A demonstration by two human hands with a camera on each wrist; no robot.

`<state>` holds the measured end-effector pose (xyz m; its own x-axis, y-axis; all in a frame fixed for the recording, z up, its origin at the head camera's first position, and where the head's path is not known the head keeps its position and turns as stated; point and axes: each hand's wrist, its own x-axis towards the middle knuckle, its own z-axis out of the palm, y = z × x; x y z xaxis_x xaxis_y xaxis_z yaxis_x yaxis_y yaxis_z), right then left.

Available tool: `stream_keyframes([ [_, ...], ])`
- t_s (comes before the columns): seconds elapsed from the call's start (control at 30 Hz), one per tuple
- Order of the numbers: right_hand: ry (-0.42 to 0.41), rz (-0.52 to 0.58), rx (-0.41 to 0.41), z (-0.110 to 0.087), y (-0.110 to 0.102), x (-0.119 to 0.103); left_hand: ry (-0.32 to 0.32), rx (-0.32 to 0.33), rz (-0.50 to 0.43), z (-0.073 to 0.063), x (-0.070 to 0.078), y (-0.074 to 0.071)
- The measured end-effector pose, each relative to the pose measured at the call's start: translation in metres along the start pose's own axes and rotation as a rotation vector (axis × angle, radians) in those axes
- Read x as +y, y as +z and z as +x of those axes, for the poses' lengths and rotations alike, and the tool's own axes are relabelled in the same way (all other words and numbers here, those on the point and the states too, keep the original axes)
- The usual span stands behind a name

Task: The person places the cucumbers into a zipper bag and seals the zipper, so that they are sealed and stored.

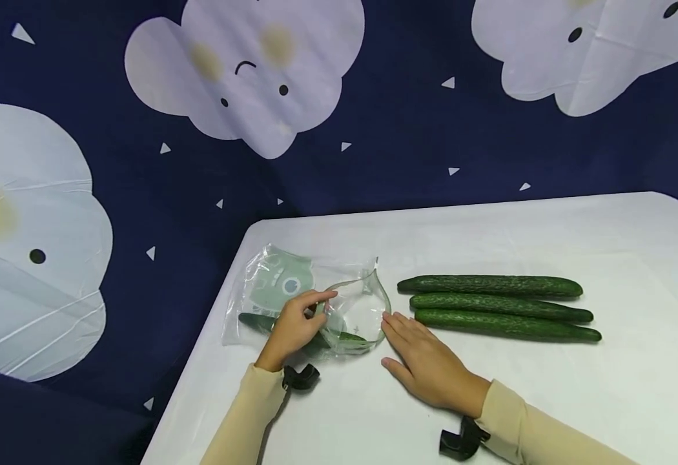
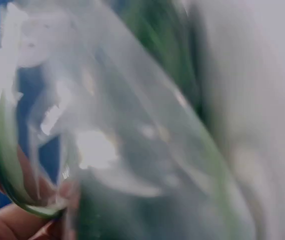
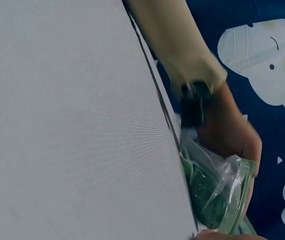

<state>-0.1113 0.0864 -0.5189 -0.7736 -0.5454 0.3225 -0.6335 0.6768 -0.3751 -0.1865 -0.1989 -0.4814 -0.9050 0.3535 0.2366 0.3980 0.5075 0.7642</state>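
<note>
A clear zip bag [image 1: 368,266] with a green monster print lies on the left of the table, its green-edged mouth spread toward the right. Inside it is a cucumber [image 1: 254,321], partly hidden behind my left hand [image 1: 294,326]. That hand pinches the bag's mouth edge; in the left wrist view, thumb and finger meet on the green zip strip [image 2: 5,175]. My right hand [image 1: 432,368] lies low over the table with its fingers straight, fingertips right at the bag's open rim. In the right wrist view, the cucumber end [image 3: 207,200] shows through the plastic.
Three more cucumbers, a far one [image 1: 490,285], a middle one [image 1: 502,306] and a near one [image 1: 507,325], lie side by side right of the bag. They rest on a white table [image 1: 635,387]. Behind it hangs a dark blue cloth [image 1: 397,129] with cloud prints.
</note>
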Motion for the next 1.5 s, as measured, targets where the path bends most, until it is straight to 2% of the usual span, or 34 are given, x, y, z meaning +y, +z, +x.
stream_keyframes([
  [0.13, 0.014, 0.006, 0.004, -0.004, -0.001, 0.005, -0.115, 0.071, -0.019, -0.016, 0.017, 0.012],
  [0.27, 0.010, 0.036, 0.006, -0.006, -0.003, 0.009, -0.175, 0.127, -0.028, -0.030, 0.035, 0.025],
  [0.33, -0.004, 0.065, 0.005, -0.006, -0.004, 0.011, -0.170, 0.142, -0.017, -0.036, 0.043, 0.030],
  [0.43, -0.034, 0.112, -0.006, -0.007, -0.008, 0.013, -0.106, 0.146, 0.027, -0.036, 0.053, 0.032],
  [0.53, -0.054, 0.138, -0.024, -0.011, -0.010, 0.015, 0.012, 0.141, 0.078, -0.024, 0.055, 0.030],
  [0.67, -0.064, 0.132, -0.045, -0.023, -0.009, 0.019, 0.119, 0.124, 0.032, -0.009, 0.046, 0.034],
  [0.8, -0.082, 0.147, -0.045, -0.036, -0.013, 0.023, 0.159, 0.116, -0.030, -0.015, 0.045, 0.039],
  [0.9, -0.091, 0.177, 0.043, -0.046, -0.024, 0.034, 0.189, 0.120, -0.053, -0.016, 0.055, 0.038],
  [1.03, -0.097, 0.272, 0.291, -0.062, -0.048, 0.061, 0.216, 0.094, -0.088, -0.007, 0.068, 0.035],
  [1.13, -0.004, 0.370, 0.393, -0.081, -0.074, 0.080, 0.217, 0.082, -0.094, -0.005, 0.073, 0.034],
  [1.23, 0.185, 0.495, 0.397, -0.106, -0.106, 0.098, 0.211, 0.096, -0.087, -0.007, 0.074, 0.035],
  [1.3, 0.293, 0.518, 0.400, -0.124, -0.126, 0.113, 0.203, 0.101, -0.084, -0.008, 0.073, 0.035],
  [1.4, 0.358, 0.517, 0.419, -0.147, -0.145, 0.142, 0.190, 0.101, -0.099, -0.009, 0.072, 0.034],
  [1.43, 0.363, 0.555, 0.423, -0.153, -0.148, 0.153, 0.189, 0.101, -0.103, -0.008, 0.071, 0.033],
  [1.5, 0.390, 0.557, 0.397, -0.164, -0.149, 0.172, 0.190, 0.103, -0.116, -0.008, 0.068, 0.033],
])
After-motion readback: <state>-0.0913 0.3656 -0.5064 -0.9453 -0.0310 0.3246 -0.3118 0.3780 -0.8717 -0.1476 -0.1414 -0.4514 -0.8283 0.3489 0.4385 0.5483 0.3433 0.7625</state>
